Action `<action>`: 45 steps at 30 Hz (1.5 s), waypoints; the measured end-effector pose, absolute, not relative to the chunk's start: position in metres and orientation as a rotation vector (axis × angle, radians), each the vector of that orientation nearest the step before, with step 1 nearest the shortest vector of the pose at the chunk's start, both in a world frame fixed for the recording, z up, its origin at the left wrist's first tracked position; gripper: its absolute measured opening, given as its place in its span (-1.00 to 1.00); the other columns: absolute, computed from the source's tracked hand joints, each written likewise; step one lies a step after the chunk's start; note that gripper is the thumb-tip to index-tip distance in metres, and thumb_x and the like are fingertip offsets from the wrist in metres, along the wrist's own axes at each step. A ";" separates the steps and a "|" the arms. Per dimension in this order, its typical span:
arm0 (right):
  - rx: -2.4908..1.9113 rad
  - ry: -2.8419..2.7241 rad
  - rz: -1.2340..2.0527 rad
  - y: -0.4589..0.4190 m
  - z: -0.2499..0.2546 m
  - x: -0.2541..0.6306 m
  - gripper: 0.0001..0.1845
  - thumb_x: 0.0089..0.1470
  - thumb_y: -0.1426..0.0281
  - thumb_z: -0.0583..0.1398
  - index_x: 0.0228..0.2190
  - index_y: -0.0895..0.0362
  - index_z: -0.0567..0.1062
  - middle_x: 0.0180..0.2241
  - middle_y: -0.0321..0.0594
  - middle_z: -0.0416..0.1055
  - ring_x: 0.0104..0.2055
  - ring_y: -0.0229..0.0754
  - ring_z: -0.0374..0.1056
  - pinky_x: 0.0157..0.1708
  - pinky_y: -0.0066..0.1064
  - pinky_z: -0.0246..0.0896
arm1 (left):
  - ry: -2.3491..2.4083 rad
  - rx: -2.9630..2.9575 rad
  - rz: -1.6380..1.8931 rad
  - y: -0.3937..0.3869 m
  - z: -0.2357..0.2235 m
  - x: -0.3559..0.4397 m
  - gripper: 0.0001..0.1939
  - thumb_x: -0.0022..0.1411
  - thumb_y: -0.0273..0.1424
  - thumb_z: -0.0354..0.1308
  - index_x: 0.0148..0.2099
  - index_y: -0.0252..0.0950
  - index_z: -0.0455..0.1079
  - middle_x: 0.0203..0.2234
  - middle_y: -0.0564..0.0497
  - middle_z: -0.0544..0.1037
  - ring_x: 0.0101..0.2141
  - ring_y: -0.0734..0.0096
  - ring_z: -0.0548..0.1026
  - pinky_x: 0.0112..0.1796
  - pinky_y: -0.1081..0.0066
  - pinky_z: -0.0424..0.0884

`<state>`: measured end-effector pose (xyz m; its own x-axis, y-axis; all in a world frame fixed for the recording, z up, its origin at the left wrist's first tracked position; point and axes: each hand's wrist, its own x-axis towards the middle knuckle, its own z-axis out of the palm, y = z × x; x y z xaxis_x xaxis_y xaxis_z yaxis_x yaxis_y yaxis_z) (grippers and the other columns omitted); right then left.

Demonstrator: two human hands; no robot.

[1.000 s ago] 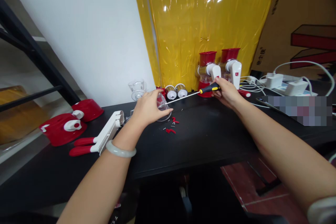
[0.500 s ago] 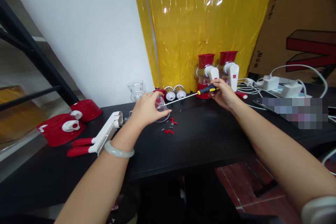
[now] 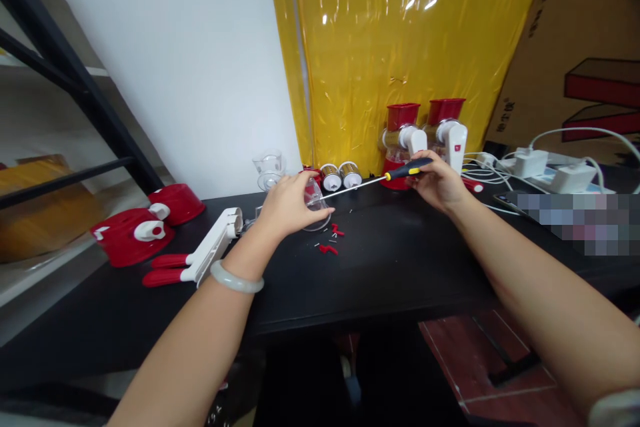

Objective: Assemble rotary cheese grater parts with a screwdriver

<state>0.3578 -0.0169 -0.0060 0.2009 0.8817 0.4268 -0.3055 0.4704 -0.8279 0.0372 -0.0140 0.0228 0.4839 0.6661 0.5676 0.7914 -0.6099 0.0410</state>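
Note:
My left hand (image 3: 293, 205) is closed around a clear plastic housing (image 3: 320, 215) lying on the black table; the hand covers much of it. In my right hand (image 3: 439, 183) is a screwdriver (image 3: 395, 173) with a black and yellow handle, held near level. Its long shaft points left, and the tip is at the clear housing, where I cannot tell what it touches. Small red plastic parts (image 3: 329, 249) and several tiny metal pins or screws (image 3: 333, 241) lie just right of the housing. Behind my left hand stands another clear housing (image 3: 269, 163).
Two red-and-white rotary graters (image 3: 403, 140) stand at the back. Metal grater drums (image 3: 350, 175) sit beside them. To the left are red bases (image 3: 133, 237) and white cranks with red handles (image 3: 210, 247). Chargers with cables (image 3: 575, 175) and a phone (image 3: 515, 201) lie right.
The whole view has shifted slightly, so things appear further right. My right hand's grip on the screwdriver handle looks looser and a little further back. My left hand stays on the housing.

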 end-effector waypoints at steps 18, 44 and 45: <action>-0.844 -1.127 0.792 -0.012 -0.007 0.360 -0.67 0.00 0.06 0.22 -0.48 0.08 0.41 -0.61 -0.37 0.21 -0.66 -0.35 0.11 -0.65 -0.45 0.12 | -1.252 -2.523 -0.822 -0.014 0.023 0.037 -0.21 0.00 0.06 0.23 0.18 -0.25 0.26 -0.11 -0.15 0.51 -0.06 0.02 0.43 -0.05 0.09 0.34; -0.812 -1.160 0.791 -0.013 -0.007 0.356 -0.65 -0.04 0.11 0.29 -0.52 0.08 0.32 -0.74 -0.48 0.07 -0.73 -0.40 -0.02 -0.69 -0.50 -0.02 | -1.215 -2.516 -0.832 -0.014 0.023 0.036 -0.23 0.01 0.03 0.24 0.18 -0.29 0.28 -0.08 -0.18 0.52 -0.06 0.00 0.44 -0.05 0.08 0.37; -0.805 -1.150 0.782 -0.011 -0.007 0.356 -0.65 -0.07 0.13 0.32 -0.52 0.08 0.32 -0.73 -0.47 0.11 -0.72 -0.41 -0.01 -0.69 -0.50 -0.03 | -1.214 -2.516 -0.832 -0.014 0.023 0.036 -0.23 0.02 0.03 0.24 0.18 -0.29 0.28 -0.08 -0.18 0.52 -0.06 0.00 0.44 -0.06 0.08 0.37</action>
<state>0.3557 -0.0113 -0.0074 0.2238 0.8578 0.4628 -0.1150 0.4947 -0.8614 0.0357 -0.0141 0.0229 0.4968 0.6457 0.5799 0.7738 -0.6321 0.0409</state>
